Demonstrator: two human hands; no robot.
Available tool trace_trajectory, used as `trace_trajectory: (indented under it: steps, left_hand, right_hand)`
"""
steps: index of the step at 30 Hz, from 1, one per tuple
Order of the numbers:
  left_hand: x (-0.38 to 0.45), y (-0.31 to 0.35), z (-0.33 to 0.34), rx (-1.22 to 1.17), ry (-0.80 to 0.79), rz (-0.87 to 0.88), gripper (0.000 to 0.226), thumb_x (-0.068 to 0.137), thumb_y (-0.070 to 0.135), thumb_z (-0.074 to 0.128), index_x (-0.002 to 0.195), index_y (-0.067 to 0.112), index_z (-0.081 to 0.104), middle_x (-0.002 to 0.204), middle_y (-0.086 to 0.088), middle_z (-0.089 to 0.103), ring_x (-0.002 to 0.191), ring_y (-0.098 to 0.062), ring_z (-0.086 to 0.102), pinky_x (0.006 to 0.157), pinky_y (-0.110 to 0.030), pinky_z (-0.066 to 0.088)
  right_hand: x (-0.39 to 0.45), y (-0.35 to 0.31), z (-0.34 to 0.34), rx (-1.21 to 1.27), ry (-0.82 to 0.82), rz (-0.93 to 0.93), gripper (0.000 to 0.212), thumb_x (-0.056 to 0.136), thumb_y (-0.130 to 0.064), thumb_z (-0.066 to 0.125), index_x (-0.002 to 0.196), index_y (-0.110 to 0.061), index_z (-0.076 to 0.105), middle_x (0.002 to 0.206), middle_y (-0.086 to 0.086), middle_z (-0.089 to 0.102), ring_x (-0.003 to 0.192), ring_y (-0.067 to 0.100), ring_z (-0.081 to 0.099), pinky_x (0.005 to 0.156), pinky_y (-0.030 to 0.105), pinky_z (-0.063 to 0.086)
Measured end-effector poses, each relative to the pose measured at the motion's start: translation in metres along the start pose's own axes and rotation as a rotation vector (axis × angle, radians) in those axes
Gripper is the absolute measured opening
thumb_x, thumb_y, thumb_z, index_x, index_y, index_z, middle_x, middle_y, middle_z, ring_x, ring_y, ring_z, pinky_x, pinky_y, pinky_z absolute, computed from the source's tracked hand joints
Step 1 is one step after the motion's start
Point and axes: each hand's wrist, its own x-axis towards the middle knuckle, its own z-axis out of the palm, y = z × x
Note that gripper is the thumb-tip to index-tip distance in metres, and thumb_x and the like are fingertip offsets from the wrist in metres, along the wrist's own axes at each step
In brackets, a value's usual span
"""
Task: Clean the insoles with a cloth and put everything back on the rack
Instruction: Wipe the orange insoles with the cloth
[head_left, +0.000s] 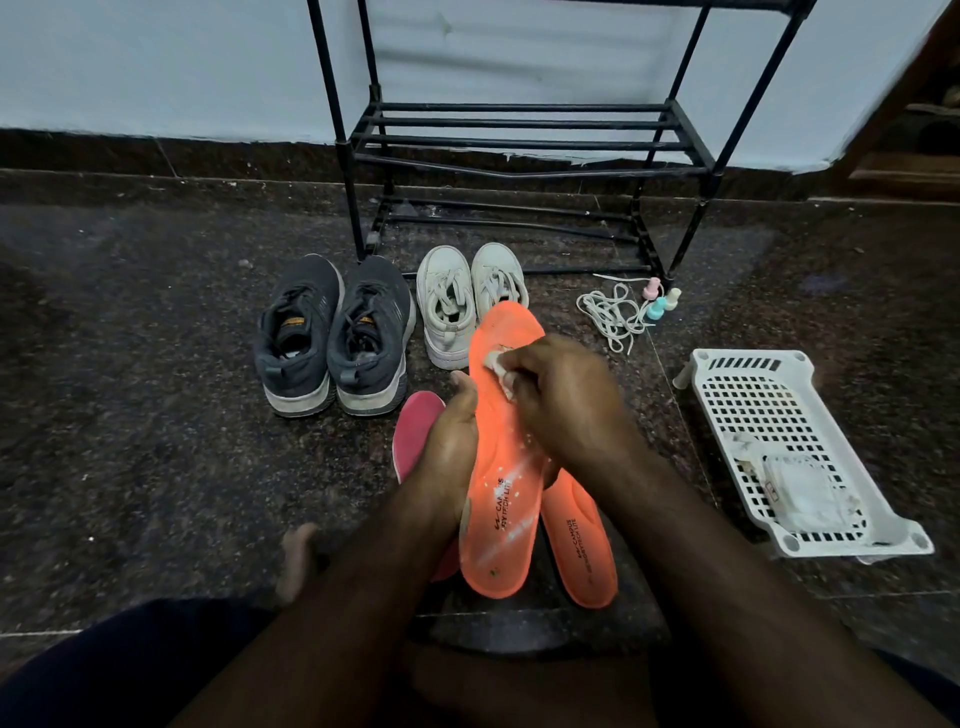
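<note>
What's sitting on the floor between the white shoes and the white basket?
In the head view, a loose tangle of white laces and three small pastel bottles lie on the floor between the white shoes and the white basket.

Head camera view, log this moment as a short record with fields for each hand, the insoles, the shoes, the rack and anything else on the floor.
left hand: grips the orange insole along its left edge
right hand: presses a small cloth to that insole
other insoles: second orange insole and a pink insole on the floor
shoes: grey sneakers and white sneakers, on the floor before the rack
shoe rack: black, visible shelves bare
extras: white laces, small bottles, white basket
</note>
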Motion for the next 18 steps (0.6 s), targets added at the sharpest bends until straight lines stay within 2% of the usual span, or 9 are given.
trace_trajectory:
  steps: [3, 6, 9, 12, 14, 15, 16, 17, 18]
  left_hand:
    - [0.004, 0.0, 0.003, 0.048, 0.064, 0.007, 0.069, 0.102, 0.061, 0.023, 0.102, 0.007, 0.065, 0.078, -0.012, 0.074, 0.074, -0.025, 0.075, 0.058, -0.028, 0.059]
    - [0.01, 0.007, -0.001, 0.254, 0.147, 0.05, 0.074, 0.1, 0.067, 0.017, 0.109, 0.01, 0.063, 0.078, -0.006, 0.071, 0.091, -0.027, 0.069, 0.071, -0.032, 0.052]
    - [0.009, 0.009, 0.002, 0.225, 0.134, 0.037, 0.081, 0.097, 0.07, 0.01, 0.121, 0.011, 0.061, 0.097, -0.012, 0.07, 0.093, -0.028, 0.064, 0.085, -0.036, 0.049]
    - [0.008, 0.008, -0.002, 0.234, 0.174, 0.008, 0.083, 0.098, 0.071, 0.009, 0.139, 0.013, 0.052, 0.127, -0.013, 0.066, 0.12, -0.034, 0.058, 0.096, -0.039, 0.045]
    - [0.01, 0.006, -0.007, 0.399, 0.23, 0.076, 0.078, 0.099, 0.068, 0.01, 0.149, 0.017, 0.043, 0.147, -0.011, 0.052, 0.135, -0.031, 0.05, 0.101, -0.04, 0.044]
    - [0.008, 0.007, -0.006, 0.427, 0.222, 0.08, 0.078, 0.099, 0.069, 0.011, 0.145, 0.017, 0.047, 0.141, -0.013, 0.057, 0.129, -0.028, 0.056, 0.099, -0.039, 0.048]
    - [0.005, 0.009, -0.005, 0.399, 0.203, 0.074, 0.078, 0.098, 0.07, 0.014, 0.132, 0.014, 0.057, 0.12, -0.014, 0.07, 0.111, -0.024, 0.069, 0.089, -0.034, 0.054]
    - [0.004, 0.01, -0.004, 0.352, 0.158, 0.058, 0.077, 0.097, 0.071, 0.016, 0.111, 0.013, 0.064, 0.09, -0.013, 0.075, 0.084, -0.021, 0.075, 0.074, -0.029, 0.055]
    - [0.005, 0.01, -0.004, 0.282, 0.111, 0.045, 0.075, 0.096, 0.073, 0.019, 0.094, 0.012, 0.065, 0.07, -0.009, 0.072, 0.066, -0.02, 0.072, 0.065, -0.028, 0.053]
  right_hand:
    - [-0.003, -0.007, 0.009, -0.066, -0.139, -0.062, 0.021, 0.089, -0.017, 0.059, 0.104, -0.015, 0.074, 0.097, 0.01, 0.063, 0.094, 0.029, 0.061, 0.081, 0.04, 0.046]
    - [-0.007, -0.01, 0.01, -0.139, -0.26, -0.066, 0.025, 0.089, -0.017, 0.057, 0.108, -0.02, 0.072, 0.1, 0.007, 0.062, 0.096, 0.026, 0.06, 0.081, 0.037, 0.049]
    - [-0.008, -0.008, 0.006, -0.135, -0.261, -0.031, 0.026, 0.086, -0.014, 0.057, 0.106, -0.019, 0.073, 0.103, 0.007, 0.066, 0.099, 0.027, 0.062, 0.085, 0.037, 0.05]
    - [-0.003, -0.007, 0.006, -0.045, -0.103, -0.005, 0.024, 0.089, -0.016, 0.058, 0.109, -0.016, 0.072, 0.103, 0.008, 0.064, 0.098, 0.027, 0.06, 0.086, 0.038, 0.048]
    - [-0.002, -0.008, 0.01, -0.048, -0.125, -0.024, 0.024, 0.09, -0.018, 0.057, 0.109, -0.016, 0.072, 0.101, 0.008, 0.062, 0.096, 0.029, 0.06, 0.083, 0.04, 0.048]
    - [-0.004, -0.009, 0.012, -0.065, -0.162, -0.043, 0.024, 0.09, -0.018, 0.056, 0.107, -0.018, 0.073, 0.099, 0.007, 0.061, 0.095, 0.029, 0.06, 0.082, 0.04, 0.048]
    - [-0.006, -0.011, 0.014, -0.091, -0.208, -0.06, 0.024, 0.089, -0.017, 0.056, 0.105, -0.019, 0.073, 0.097, 0.006, 0.06, 0.094, 0.028, 0.06, 0.08, 0.039, 0.049]
    - [-0.008, -0.011, 0.014, -0.118, -0.249, -0.075, 0.024, 0.087, -0.016, 0.056, 0.104, -0.02, 0.073, 0.097, 0.005, 0.061, 0.094, 0.027, 0.06, 0.08, 0.038, 0.049]
    - [-0.009, -0.011, 0.012, -0.131, -0.278, -0.089, 0.025, 0.086, -0.014, 0.057, 0.104, -0.021, 0.074, 0.098, 0.004, 0.064, 0.096, 0.026, 0.061, 0.081, 0.037, 0.049]
